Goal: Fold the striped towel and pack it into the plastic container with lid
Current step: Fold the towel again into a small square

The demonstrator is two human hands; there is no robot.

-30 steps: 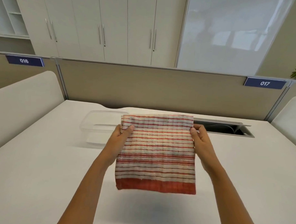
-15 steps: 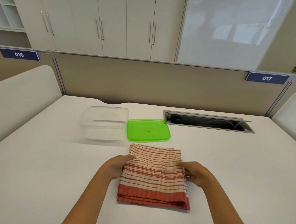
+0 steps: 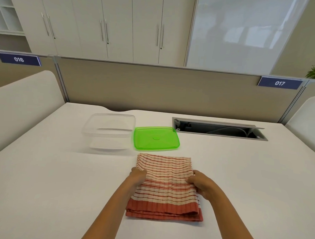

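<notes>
The red-and-white striped towel (image 3: 166, 185) lies folded into a thick rectangle on the white table, its solid red hem toward me. My left hand (image 3: 137, 176) grips its left edge and my right hand (image 3: 200, 183) grips its right edge, both near the middle of the sides. Beyond the towel, a clear plastic container (image 3: 109, 130) stands open and empty at the left. Its green lid (image 3: 156, 138) lies flat beside it on the right, just behind the towel.
A grey cable slot (image 3: 219, 128) is sunk into the table (image 3: 44, 178) at the back right. A beige partition (image 3: 154, 88) closes off the far edge, with white side panels left and right.
A second ago I held the towel up in the air by its top corners. It has since come down flat on the table, and my hands have settled on its side edges.
</notes>
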